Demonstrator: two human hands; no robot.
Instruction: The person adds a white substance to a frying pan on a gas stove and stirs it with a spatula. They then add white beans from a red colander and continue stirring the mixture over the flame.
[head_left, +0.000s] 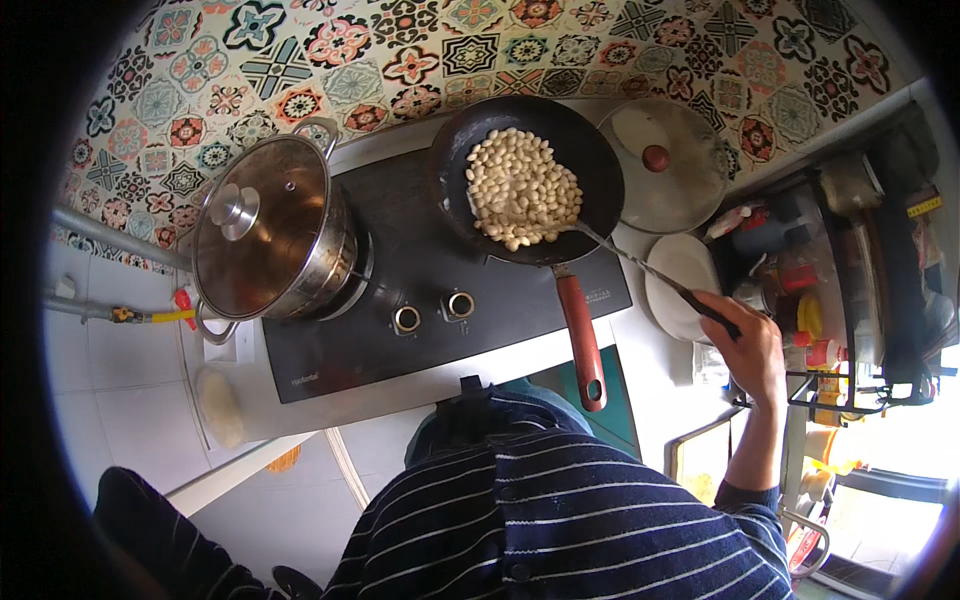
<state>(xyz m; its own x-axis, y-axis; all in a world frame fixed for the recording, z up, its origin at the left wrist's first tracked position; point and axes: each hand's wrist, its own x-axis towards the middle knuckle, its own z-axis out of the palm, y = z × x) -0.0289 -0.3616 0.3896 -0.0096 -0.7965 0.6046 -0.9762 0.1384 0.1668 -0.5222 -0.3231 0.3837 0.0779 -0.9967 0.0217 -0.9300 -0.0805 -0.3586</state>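
Observation:
My right hand (741, 346) grips the black handle of a metal cooking utensil (636, 262). The utensil's lower end meets a heap of pale, oval nuts or beans (521, 184), which hides the shape of its head. They lie in a dark frying pan (596, 165) on the right side of a black two-burner gas hob (397, 232). Towards my body points the pan's reddish-brown handle (581, 341), with no hand on it. My left hand is out of view; only the dark striped left sleeve (165, 540) shows at the lower left.
A steel pot with a glass lid (274, 225) covers the left burner. Against the tiled wall leans a glass lid with a brown knob (667, 180), behind a white plate (682, 289). A black rack (840, 300) of bottles and packets stands right; a yellow gas hose (172, 316) runs left.

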